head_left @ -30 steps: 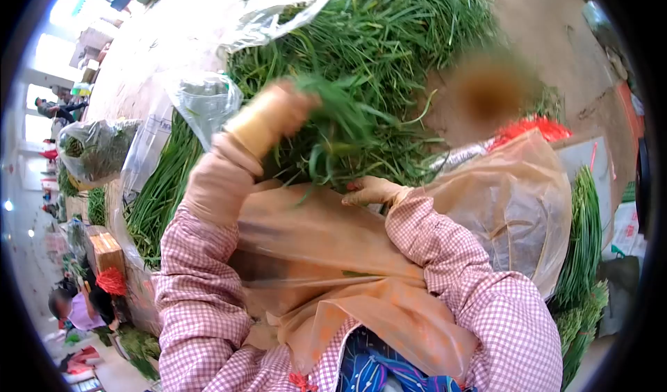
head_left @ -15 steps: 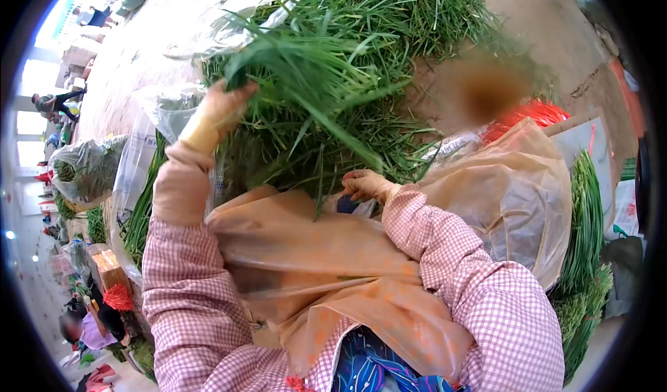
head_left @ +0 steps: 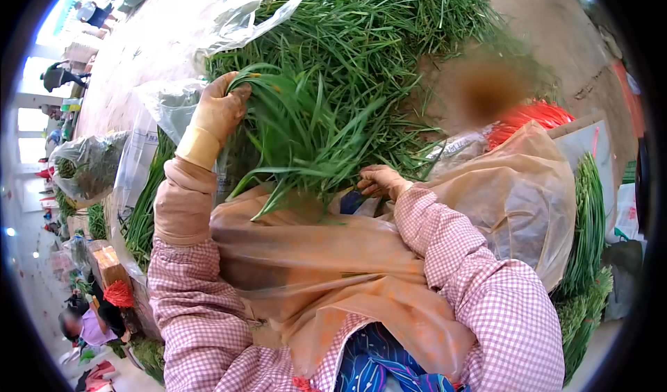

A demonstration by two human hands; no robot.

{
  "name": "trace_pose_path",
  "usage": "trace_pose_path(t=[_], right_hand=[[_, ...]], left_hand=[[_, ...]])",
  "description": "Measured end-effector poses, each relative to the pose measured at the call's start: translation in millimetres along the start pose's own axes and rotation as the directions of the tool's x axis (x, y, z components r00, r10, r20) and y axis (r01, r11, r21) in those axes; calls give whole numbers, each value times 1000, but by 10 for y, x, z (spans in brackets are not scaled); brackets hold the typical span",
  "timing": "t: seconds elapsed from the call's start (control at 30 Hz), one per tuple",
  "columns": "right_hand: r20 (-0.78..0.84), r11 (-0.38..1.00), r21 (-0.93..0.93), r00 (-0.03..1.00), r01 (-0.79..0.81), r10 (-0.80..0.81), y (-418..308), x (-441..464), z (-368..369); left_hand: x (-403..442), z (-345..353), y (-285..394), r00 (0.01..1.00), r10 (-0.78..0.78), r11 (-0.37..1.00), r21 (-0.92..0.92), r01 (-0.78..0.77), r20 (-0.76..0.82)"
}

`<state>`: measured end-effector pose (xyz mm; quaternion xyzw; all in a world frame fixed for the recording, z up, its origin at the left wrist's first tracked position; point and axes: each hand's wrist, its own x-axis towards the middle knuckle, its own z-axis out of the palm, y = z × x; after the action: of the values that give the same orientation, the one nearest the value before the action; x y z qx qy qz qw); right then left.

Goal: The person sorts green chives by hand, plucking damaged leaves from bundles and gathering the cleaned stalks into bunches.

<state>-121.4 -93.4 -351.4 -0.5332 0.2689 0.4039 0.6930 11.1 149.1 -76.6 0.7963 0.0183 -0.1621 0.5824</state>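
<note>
My left hand point(head_left: 221, 111), in a yellowish glove, is closed round the ends of a bunch of garlic chives point(head_left: 295, 124). The long green leaves hang down and to the right, their tips over the orange translucent plastic apron point(head_left: 313, 246) on my lap. My right hand point(head_left: 381, 181) is beside the lower right leaves, fingers curled together; whatever they hold, if anything, is too small to make out. Beyond both hands lies a large heap of loose garlic chives point(head_left: 389, 27).
Red ties point(head_left: 528, 120) lie right of the heap. Bundled chives point(head_left: 583, 225) stand at the far right. Clear plastic bags point(head_left: 90, 166) of greens are on the left, near a cardboard box point(head_left: 111, 265). Another person point(head_left: 94, 326) sits at lower left.
The bunch in my left hand has swung down from over the heap, its leaves now drooping toward my lap. My right hand has shifted slightly right.
</note>
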Motion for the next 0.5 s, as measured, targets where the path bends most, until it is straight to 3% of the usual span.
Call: trace_pose_path(t=[0.03,0.1,0.13,0.2,0.23,0.27,0.33,0.37,0.4,0.43,0.47,0.5], right_hand=[[5,1000,4,1000,5,-5,-32,18,-15],[243,982,-186,970,42,4,-92,13,-80],[241,981,-188,970,47,0,-202,-122,-16],[520,967,-190,853,170,-47,-405,-377,211],[607,971,-114,788,212,-101,-455,-418,352],[711,973,-39,690,228,-133,-599,-608,494],[793,912,348,450,218,-410,-705,-864,813],[794,911,347,447,224,-412,-754,-967,959],[755,834,541,377,106,-537,-809,-1071,1102],[684,714,699,320,-30,-656,-856,-1121,1210],[682,711,702,315,-32,-659,-913,-1116,1283],[581,621,783,383,-24,-718,-975,-1094,1341]], left_hand=[[-29,34,66,998,-23,998,-66,19,-63],[-8,76,34,998,20,999,-42,-23,-64],[-20,123,57,993,67,995,-71,-74,-100],[9,128,69,973,152,978,-113,-173,-173],[-7,132,113,972,159,978,-109,-179,-172],[-63,148,174,955,244,970,47,-240,-168],[-306,239,281,923,359,910,271,-313,-140],[-456,280,281,888,443,837,412,-360,-124],[-619,302,269,849,520,742,543,-393,-96],[-828,299,256,868,490,738,567,-366,-77],[-1053,289,223,887,457,731,592,-338,-59],[-1254,246,106,871,491,723,558,-408,0]])
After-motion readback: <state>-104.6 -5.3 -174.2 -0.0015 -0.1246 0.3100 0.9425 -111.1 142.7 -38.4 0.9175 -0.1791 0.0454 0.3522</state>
